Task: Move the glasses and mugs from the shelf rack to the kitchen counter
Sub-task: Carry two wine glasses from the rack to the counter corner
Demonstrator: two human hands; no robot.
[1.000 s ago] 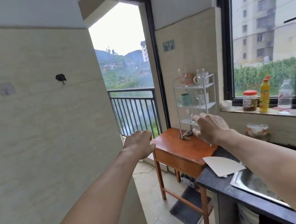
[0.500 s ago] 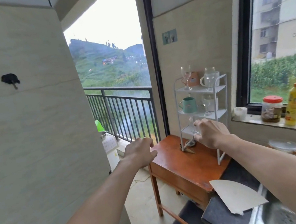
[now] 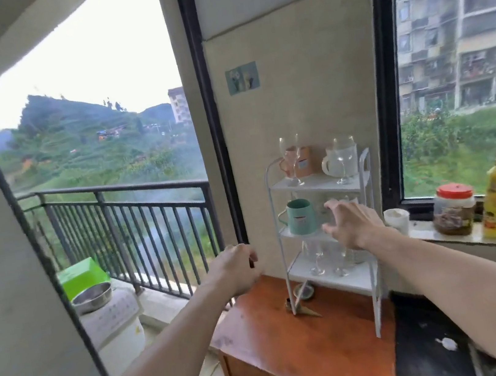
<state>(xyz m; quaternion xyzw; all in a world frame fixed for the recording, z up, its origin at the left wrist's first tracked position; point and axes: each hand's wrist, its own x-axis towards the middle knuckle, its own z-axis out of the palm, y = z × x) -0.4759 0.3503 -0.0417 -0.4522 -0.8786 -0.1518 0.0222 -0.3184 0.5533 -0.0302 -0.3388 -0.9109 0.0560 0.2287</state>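
Fingers (image 3: pixel 335 209) of right hand (image 3: pixel 355 226) spread, empty, just right of green mug (image 3: pixel 301 220).

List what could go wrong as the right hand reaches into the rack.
1. The right hand hovers with fingers spread close beside the green mug; it might knock it over.
2. Tall stem glasses stand on the top shelf of the rack; a bump could topple them.
3. The left hand hangs clear of the rack, so nothing steadies it.
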